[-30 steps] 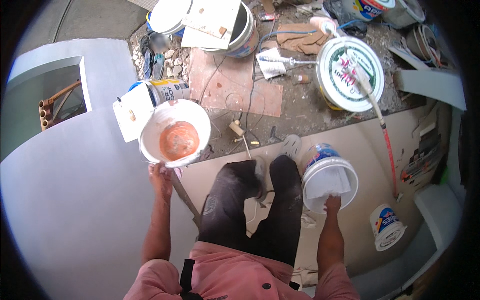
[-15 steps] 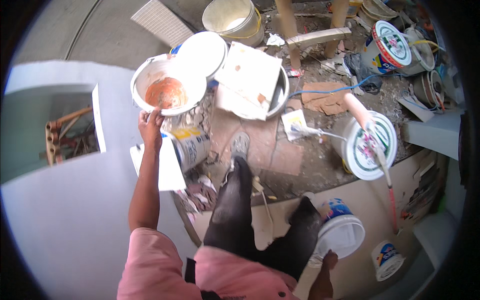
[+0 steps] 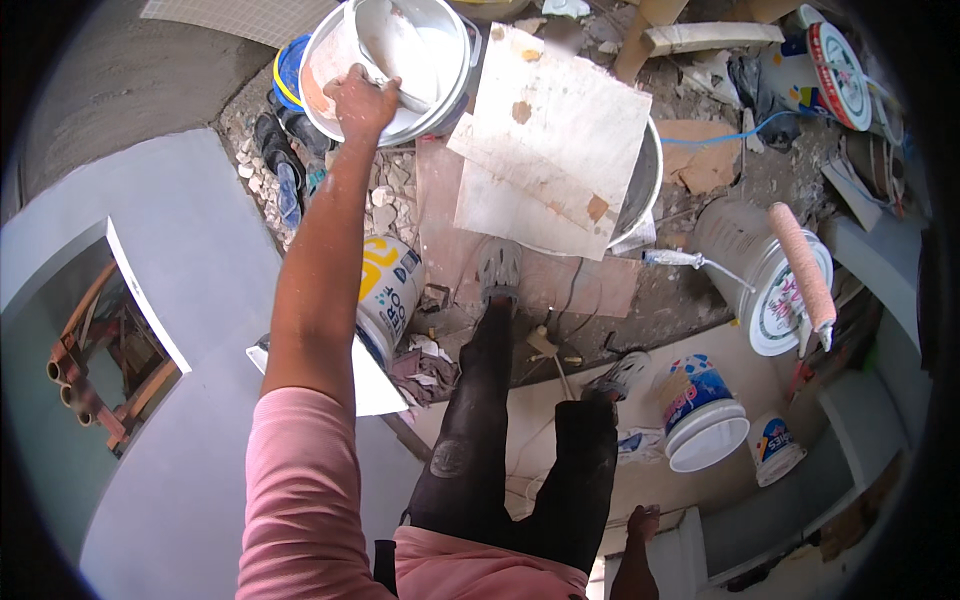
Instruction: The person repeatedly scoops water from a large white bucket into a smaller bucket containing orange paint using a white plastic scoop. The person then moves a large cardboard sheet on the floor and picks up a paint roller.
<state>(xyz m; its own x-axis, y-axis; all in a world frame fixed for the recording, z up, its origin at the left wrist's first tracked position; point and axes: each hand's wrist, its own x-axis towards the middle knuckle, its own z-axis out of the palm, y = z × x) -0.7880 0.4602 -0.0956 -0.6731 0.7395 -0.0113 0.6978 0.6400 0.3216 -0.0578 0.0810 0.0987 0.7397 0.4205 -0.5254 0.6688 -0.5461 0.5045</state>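
My left hand (image 3: 365,100) grips a white bucket (image 3: 342,32) with orange residue inside, at the top among other pale tubs and lids. Beside it, stained white boards (image 3: 540,150) lie across a larger bucket (image 3: 650,180). My right hand (image 3: 643,522) hangs low at the right, fingers apart and loosely bent, with nothing visible in it. Above that hand, a white bucket with a blue-and-red label (image 3: 705,435) sits on the beige floor. A paint roller (image 3: 800,260) rests on a lidded pail (image 3: 780,320).
Sandals (image 3: 285,160) and white stones (image 3: 250,160) lie by the tubs. A tipped yellow-lettered pail (image 3: 390,290), cables, cardboard (image 3: 690,150) and rubble surround my feet. A grey wall (image 3: 170,280) with an opening is at the left, more pails (image 3: 840,75) at the back right.
My left hand has carried the orange-stained bucket up and forward onto the tubs. My right hand has let go of the white bucket and moved lower. My feet have stepped forward.
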